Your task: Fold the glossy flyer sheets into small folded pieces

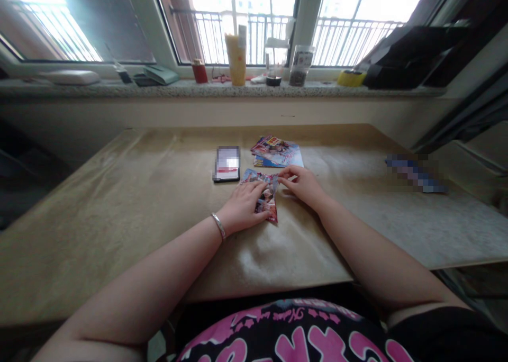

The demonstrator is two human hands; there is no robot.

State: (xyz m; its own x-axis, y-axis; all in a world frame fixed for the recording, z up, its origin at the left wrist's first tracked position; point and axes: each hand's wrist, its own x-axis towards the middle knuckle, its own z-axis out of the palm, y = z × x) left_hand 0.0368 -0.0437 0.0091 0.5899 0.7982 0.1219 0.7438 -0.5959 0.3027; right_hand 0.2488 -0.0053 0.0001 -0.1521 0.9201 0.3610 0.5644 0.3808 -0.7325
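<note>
My left hand [244,208] lies flat on a small shiny packet [270,192] on the tabletop [119,214]. Its grip is wide, with the fingers spread over the packet and pressing it down. My right hand [304,184] touches the packet's top edge with curled fingers. I cannot tell if that grip pinches the edge or only touches it. The packet lies just beside the phone [226,163], to its right and a bit nearer to me. A pile of bright packets [278,153] sits right of the phone too, a bit farther from me. A yellow cup [237,60] stands far behind the phone, on the window ledge [119,89].
</note>
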